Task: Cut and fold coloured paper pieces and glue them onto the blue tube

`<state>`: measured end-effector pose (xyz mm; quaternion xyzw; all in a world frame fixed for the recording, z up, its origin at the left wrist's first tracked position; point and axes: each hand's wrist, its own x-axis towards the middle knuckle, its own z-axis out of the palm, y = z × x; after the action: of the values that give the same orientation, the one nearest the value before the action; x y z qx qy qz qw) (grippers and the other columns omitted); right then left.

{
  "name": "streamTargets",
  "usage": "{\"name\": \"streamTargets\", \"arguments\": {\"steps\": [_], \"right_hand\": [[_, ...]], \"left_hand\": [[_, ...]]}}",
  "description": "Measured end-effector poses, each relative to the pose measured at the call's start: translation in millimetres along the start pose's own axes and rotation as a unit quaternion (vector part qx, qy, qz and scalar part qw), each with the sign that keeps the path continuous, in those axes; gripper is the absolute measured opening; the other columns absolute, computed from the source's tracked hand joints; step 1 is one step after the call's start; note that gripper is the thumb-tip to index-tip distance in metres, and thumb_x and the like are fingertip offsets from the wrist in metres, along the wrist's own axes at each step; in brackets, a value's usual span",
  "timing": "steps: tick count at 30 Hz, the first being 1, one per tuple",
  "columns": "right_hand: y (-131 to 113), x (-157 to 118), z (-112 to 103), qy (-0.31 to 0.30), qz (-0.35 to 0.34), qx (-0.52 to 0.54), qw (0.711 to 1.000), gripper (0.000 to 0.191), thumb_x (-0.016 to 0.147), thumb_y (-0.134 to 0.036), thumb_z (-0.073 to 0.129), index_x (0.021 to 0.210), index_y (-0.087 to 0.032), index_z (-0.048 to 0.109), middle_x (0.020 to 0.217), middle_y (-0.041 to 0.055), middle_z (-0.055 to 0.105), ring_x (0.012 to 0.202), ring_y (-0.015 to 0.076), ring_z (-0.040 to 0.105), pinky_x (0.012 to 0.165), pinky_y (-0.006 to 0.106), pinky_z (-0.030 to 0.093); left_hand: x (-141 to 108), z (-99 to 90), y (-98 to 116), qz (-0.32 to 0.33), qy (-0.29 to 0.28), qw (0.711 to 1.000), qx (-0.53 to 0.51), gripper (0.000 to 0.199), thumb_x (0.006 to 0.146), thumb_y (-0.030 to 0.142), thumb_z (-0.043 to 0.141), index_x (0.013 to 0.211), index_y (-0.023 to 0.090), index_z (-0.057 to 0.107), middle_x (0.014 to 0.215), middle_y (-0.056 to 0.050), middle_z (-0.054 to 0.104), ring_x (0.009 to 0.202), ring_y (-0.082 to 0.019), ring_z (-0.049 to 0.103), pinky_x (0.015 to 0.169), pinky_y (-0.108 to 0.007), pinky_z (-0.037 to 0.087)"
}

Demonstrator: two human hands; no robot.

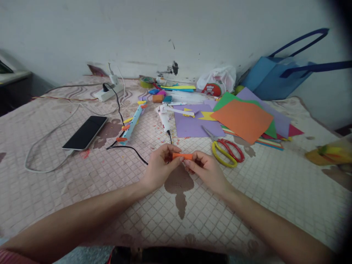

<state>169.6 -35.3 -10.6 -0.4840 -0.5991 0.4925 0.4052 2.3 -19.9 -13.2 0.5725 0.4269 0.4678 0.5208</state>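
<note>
A patterned cloth covers the bench [247,212], and most of the loose things lie in the upper half of the frame. Close to the hands, a pair of scissors [217,140] with one yellow and one red handle lies open, just beyond the right hand [208,168]. A black cord [134,149] runs in from the left and passes out of sight behind the left hand [162,163]. Above the hands, near the middle of the frame, is a white glue gun [164,121], its own lead dropping towards them.

To its right, a purple sheet [184,126] lies flat, and an orange sheet [243,119] rests over a green sheet [227,99]. Left of the glue gun, a light blue strip [133,123] carries small orange and yellow pieces. A dark-screened phone [85,132] lies farther left, with a power strip [110,93] above it. A white plastic bag [224,79] and a blue bag [271,79] stand at the upper right; a yellow object [327,154] at the right edge is too blurred to name.

The orange piece [187,156] is between the two hands, just below the middle of the frame. It is small, narrow and plain, its long side nearly level, both ends partly covered by fingers; whether it is folded or rolled cannot be told. Each grip is closed on it, the left at its left end, the right at its right end.
</note>
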Motion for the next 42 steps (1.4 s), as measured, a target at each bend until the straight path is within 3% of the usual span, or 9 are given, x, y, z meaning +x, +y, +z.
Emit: {"name": "streamTargets", "arguments": {"steps": [7,19,29,35,42], "right_hand": [[-5,2,-4,-0.003,-0.01,0.029,1.0,0.022,0.086,-0.04,0.054,0.079,-0.02,0.058,0.07,-0.0004,0.056,0.064,0.0123,0.052,0.059,0.026,0.041],[-5,5,-12,-0.064,-0.053,-0.099,0.992,0.013,0.085,-0.025,0.053,0.073,-0.02,0.056,0.07,-0.0002,0.056,0.067,0.0134,0.051,0.06,0.027,0.04],[-4,5,-13,-0.035,-0.037,-0.044,0.998,0.016,0.087,-0.031,0.053,0.076,-0.019,0.055,0.07,-0.0002,0.056,0.064,0.0121,0.048,0.059,0.027,0.038],[0,3,-10,-0.024,-0.023,-0.009,0.999,0.018,0.086,-0.034,0.055,0.077,-0.019,0.056,0.07,-0.001,0.054,0.063,0.0116,0.047,0.058,0.027,0.036],[1,3,-10,-0.015,-0.019,0.02,1.0,0.017,0.086,-0.032,0.055,0.075,-0.019,0.056,0.068,-0.0018,0.054,0.061,0.0111,0.047,0.058,0.027,0.037]], "left_hand": [[1,-1.7,-3,-0.013,-0.006,1.0,-0.005,0.021,0.075,0.027,0.067,0.09,0.017,0.058,0.076,-0.002,0.064,0.069,-0.013,0.059,0.063,-0.025,0.046],[-1,0.3,1,-0.016,-0.076,0.995,0.06,0.021,0.073,0.016,0.062,0.093,0.015,0.057,0.084,-0.004,0.066,0.073,-0.013,0.062,0.067,-0.026,0.047],[4,-1.1,-2,-0.067,-0.114,0.99,-0.044,0.027,0.071,0.023,0.07,0.092,0.013,0.056,0.088,-0.006,0.067,0.08,-0.016,0.064,0.074,-0.03,0.05],[5,-2.5,-3,-0.088,-0.108,0.985,-0.101,0.03,0.069,0.023,0.073,0.09,0.013,0.055,0.081,-0.004,0.068,0.071,-0.014,0.065,0.066,-0.026,0.05],[7,-6.6,2,-0.123,-0.124,0.981,-0.087,0.034,0.066,0.023,0.075,0.093,0.012,0.058,0.089,-0.007,0.07,0.08,-0.016,0.066,0.075,-0.029,0.051]]}}
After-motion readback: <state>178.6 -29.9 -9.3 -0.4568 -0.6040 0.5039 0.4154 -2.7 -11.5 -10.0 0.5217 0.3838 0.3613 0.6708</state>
